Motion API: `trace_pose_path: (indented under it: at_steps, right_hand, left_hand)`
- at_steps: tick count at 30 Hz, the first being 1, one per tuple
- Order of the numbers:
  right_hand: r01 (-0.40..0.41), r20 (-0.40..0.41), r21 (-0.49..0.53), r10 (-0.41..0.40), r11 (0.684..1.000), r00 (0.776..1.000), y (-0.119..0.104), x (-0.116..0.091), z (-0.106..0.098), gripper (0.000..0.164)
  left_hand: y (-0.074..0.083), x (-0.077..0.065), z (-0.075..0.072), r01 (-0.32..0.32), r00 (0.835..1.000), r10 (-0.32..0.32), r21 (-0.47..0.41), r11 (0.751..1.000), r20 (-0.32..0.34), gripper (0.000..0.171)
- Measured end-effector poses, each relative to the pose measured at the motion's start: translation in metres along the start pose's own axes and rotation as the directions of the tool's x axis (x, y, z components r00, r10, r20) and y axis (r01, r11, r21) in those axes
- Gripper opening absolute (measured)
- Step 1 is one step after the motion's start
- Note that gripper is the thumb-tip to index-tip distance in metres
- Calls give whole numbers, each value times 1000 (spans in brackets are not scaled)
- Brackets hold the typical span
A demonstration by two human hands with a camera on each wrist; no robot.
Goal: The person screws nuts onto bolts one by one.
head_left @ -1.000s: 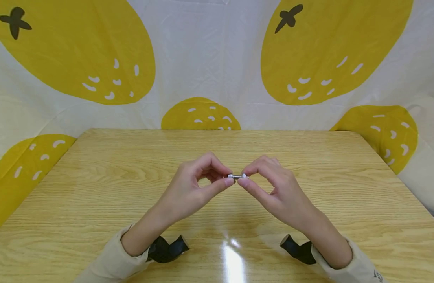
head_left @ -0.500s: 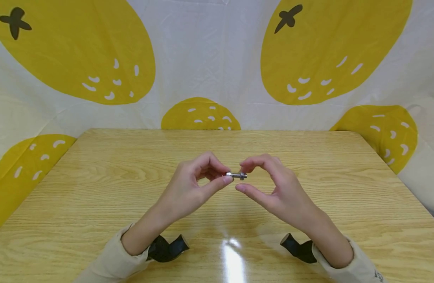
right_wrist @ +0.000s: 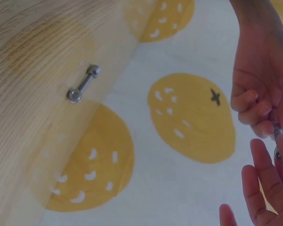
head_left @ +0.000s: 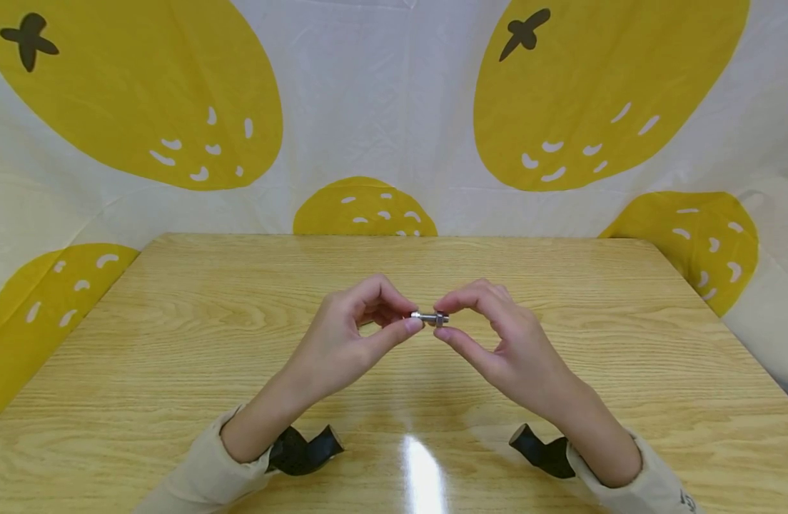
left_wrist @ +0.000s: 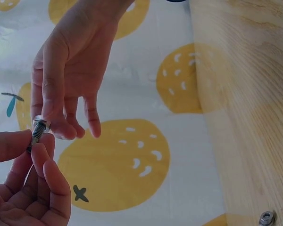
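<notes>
In the head view my left hand (head_left: 342, 343) pinches a small metal bolt (head_left: 427, 318) by its head end, thumb against fingers. The bolt lies level above the table, its other end pointing right. A hex nut (head_left: 440, 320) sits on that threaded end, a little of the bolt showing past it. My right hand (head_left: 506, 343) pinches the nut, index finger above and thumb below. The left wrist view shows the bolt's threads (left_wrist: 37, 132) up close between both hands. In the right wrist view the left fingers partly cover the bolt (right_wrist: 277, 134).
Another bolt with a nut (right_wrist: 83, 84) lies on the wood-grain table (head_left: 208, 343); the head view does not clearly show it. A white cloth with yellow fruit prints (head_left: 381, 107) hangs behind. Black curved pieces (head_left: 304, 453) stick out at both sleeves.
My right thumb and index finger came off the nut, spread apart, then closed on it again. The left hand kept its grip on the bolt and barely moved.
</notes>
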State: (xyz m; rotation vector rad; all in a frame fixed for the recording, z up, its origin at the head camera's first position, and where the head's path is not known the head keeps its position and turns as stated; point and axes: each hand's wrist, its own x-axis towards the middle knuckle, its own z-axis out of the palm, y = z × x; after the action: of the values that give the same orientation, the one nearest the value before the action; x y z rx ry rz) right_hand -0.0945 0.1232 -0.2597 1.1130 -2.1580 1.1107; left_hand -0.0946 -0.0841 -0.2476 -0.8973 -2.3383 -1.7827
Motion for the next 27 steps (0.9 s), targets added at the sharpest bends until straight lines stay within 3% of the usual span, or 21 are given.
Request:
trace_pose_path:
  at_steps: [16, 24, 27]
  right_hand:
    - [-102, 39, -29, 103, 994, 994, 0, -2, 0, 10]
    - [-99, 45, -17, 100, 995, 994, -1, -1, -2, 36]
    - [-75, 43, -16, 76, 997, 996, -1, -1, -2, 34]
  left_hand:
    - [3, 0, 1, 1, 1000, -1, -4, 1000, -2, 10]
    - [3, -1, 1, 9, 1000, -9, -7, 1000, -10, 10]
    - [3, 0, 1, 8, 1000, -8, -6, 1000, -11, 10]
